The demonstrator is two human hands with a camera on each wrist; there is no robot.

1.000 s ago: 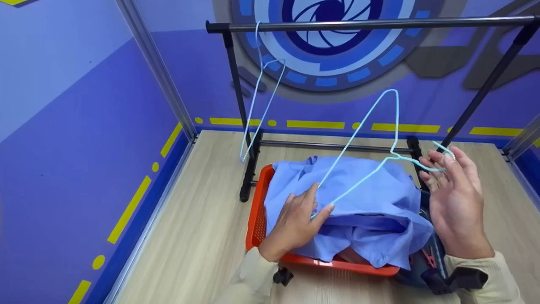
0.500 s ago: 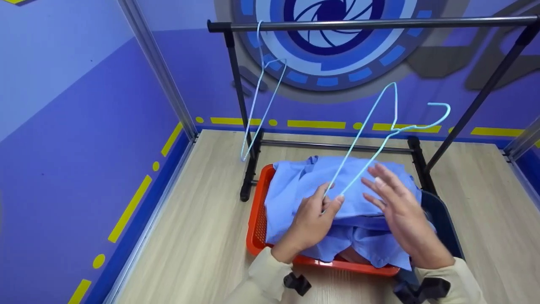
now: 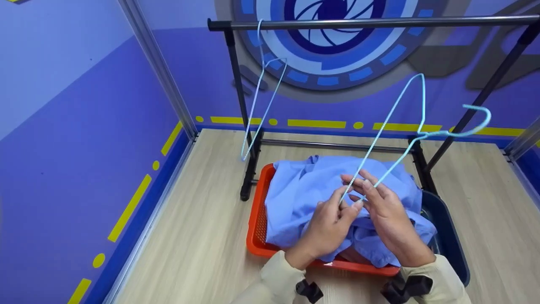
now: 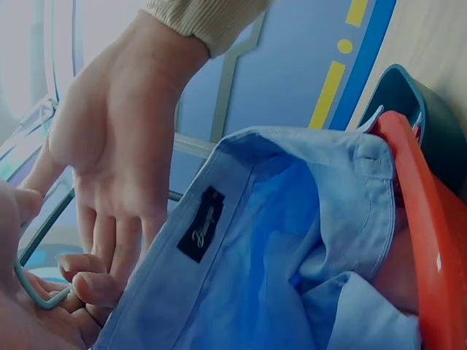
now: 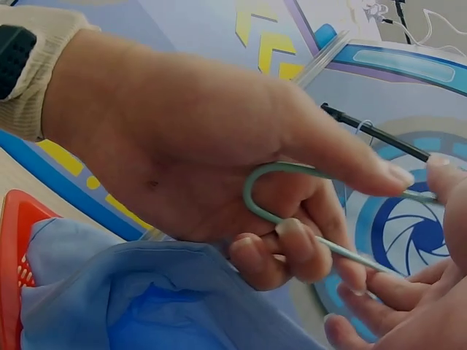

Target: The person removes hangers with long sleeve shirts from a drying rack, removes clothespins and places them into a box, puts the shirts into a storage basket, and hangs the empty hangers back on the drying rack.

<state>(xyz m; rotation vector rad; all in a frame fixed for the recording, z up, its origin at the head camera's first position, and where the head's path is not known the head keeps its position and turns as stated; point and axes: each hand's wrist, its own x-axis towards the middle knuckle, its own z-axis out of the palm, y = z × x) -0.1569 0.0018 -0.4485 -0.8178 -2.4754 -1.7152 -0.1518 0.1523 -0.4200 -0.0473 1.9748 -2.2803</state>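
My left hand (image 3: 329, 230) grips the curved end of a pale turquoise wire hanger (image 3: 423, 134). In the right wrist view, that bent end (image 5: 252, 189) sits inside the left hand's curled fingers. Farther along the wires is my right hand (image 3: 392, 221), thumb in front and loosely extended fingers behind; the left wrist view shows these fingers (image 4: 128, 248) nearly straight. The hanger slants up to the right, its hook out in the air. Under both hands a blue garment (image 3: 312, 177) lies heaped in a red basket (image 3: 255, 249); a black label (image 4: 201, 222) shows inside its band.
Behind the basket stands a black rack (image 3: 379, 23), with another wire hanger (image 3: 263, 65) hooked near its left end. A dark blue bin (image 3: 463, 266) is partly covered at the basket's right. Patterned walls enclose the wooden tabletop (image 3: 190, 219).
My right hand has left the hook and moved left to the lower wires beside my left hand. The left hand has shifted slightly right, and the hanger's hook has risen.
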